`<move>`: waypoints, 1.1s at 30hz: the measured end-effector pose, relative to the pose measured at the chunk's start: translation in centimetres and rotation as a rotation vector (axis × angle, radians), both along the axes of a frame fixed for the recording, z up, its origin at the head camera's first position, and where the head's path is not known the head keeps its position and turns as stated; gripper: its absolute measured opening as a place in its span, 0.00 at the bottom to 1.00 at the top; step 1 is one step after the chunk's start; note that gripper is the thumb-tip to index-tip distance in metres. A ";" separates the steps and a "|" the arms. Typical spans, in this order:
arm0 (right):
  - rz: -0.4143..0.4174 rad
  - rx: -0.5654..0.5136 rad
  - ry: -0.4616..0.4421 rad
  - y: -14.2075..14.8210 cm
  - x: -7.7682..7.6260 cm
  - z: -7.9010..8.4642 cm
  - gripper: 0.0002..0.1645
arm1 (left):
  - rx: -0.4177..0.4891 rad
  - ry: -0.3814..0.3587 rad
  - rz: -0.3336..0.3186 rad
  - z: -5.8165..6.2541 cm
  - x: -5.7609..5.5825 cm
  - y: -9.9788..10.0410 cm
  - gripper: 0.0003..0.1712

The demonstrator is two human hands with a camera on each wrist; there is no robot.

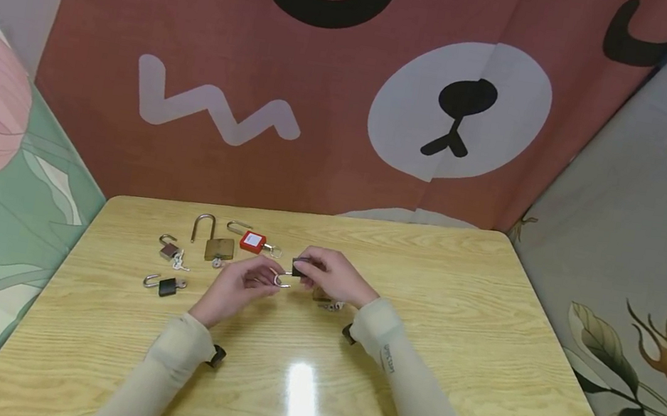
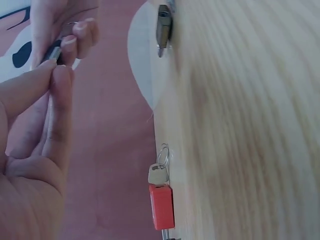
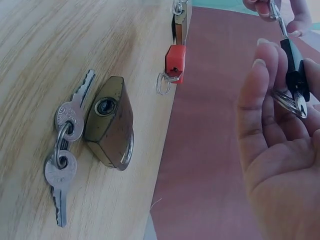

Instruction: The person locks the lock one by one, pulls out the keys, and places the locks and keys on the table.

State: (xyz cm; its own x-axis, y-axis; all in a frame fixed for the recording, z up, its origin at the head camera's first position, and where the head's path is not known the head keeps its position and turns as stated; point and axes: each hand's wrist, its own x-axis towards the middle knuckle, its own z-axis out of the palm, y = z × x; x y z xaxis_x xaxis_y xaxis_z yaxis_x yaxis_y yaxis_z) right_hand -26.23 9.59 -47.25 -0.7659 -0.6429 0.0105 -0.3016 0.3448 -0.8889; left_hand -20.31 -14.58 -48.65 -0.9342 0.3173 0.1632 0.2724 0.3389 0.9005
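Note:
A black padlock (image 1: 299,267) is held above the table between both hands, its shackle (image 1: 282,285) pointing left and looking open. My left hand (image 1: 240,287) pinches the shackle between thumb and fingertips. Around the black body curl the thumb and fingers of my right hand (image 1: 336,277). In the right wrist view a key (image 3: 301,106) with a ring (image 3: 285,102) shows at the bottom end of the lock. Below the right hand lies a brass padlock (image 3: 110,120), beside two keys (image 3: 70,120) joined by a ring; the right hand partly hides it in the head view.
Left of the hands, several padlocks lie with open shackles: a large brass padlock (image 1: 219,248), a red padlock (image 1: 253,242) with a key ring, a small brown padlock (image 1: 169,250) with keys, and another black padlock (image 1: 168,287). Patterned cloth (image 1: 311,183) stands behind the wooden table (image 1: 445,368).

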 end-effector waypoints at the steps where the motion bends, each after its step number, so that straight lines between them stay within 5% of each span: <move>1: 0.001 -0.002 -0.004 0.0 0.0 0.0 0.12 | -0.007 0.018 -0.003 -0.1 0.0 0.0 0.18; 14: 0.005 0.016 0.021 -0.1 0.1 0.3 0.13 | 0.020 0.036 0.061 0.2 0.0 0.5 0.07; 25: 0.011 -0.078 -0.118 -0.4 0.6 -0.1 0.11 | 0.062 -0.011 0.064 0.2 -0.7 1.1 0.09; 33: 0.091 -0.180 -0.188 0.0 0.6 -0.6 0.09 | 0.079 0.006 0.067 0.6 -0.9 1.8 0.09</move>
State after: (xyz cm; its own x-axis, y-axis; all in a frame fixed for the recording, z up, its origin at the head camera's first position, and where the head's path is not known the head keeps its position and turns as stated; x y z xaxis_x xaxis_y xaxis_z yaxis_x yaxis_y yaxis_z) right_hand -25.68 9.63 -47.90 -0.7042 -0.7100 -0.0065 -0.1478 0.1555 -0.9767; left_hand -21.17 -12.79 -48.01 -0.9520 0.2398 0.1904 0.2564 0.2846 0.9237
